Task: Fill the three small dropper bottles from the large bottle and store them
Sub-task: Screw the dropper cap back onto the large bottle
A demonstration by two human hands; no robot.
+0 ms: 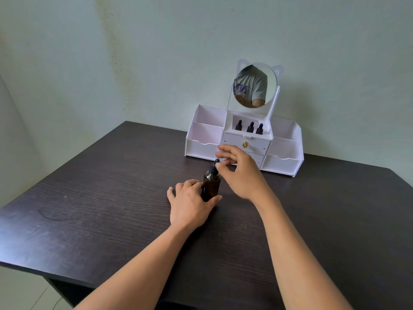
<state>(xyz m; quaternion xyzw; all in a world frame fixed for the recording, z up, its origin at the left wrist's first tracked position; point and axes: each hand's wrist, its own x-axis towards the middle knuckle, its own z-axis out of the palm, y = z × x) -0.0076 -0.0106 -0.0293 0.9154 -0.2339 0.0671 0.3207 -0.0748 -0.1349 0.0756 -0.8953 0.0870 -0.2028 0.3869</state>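
The large amber bottle (pixel 211 185) with a black dropper cap (pixel 214 167) stands upright in the middle of the dark table. My left hand (pixel 190 203) grips its base, thumb and fingers curled round the glass. My right hand (pixel 240 172) hovers at the cap, fingers loosely bent with the tips beside the rubber bulb; whether they touch it I cannot tell. Three small dropper bottles (pixel 249 127) stand in a row in the middle top compartment of the white organizer (pixel 201 148) at the back.
The organizer has open side bins, drawers with a gold knob (pixel 245 144) and a round cat-ear mirror (pixel 254 86) on top. It stands against the wall. The dark wooden table (pixel 111 209) ends at its front edge near the lower left.
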